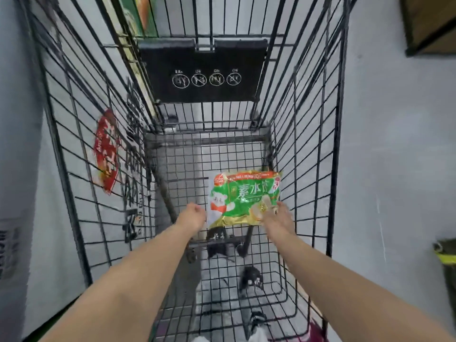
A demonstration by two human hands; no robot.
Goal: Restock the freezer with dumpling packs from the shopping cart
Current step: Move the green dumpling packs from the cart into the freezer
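Note:
One green dumpling pack (243,197) with white and red print lies on the wire floor of the black shopping cart (308,144), toward its right side. Both my arms reach down into the cart. My right hand (280,215) lies on the pack's lower right corner with its fingers over the edge. My left hand (193,214) is at the pack's left edge with its fingers curled; whether it grips the pack is hidden from me. No freezer is in view.
The cart's wire walls rise close on both sides of my arms. A black folded child-seat panel (203,70) closes the far end. A red sign (107,151) hangs outside the left wall. Grey floor surrounds the cart; a bin (446,262) stands at right.

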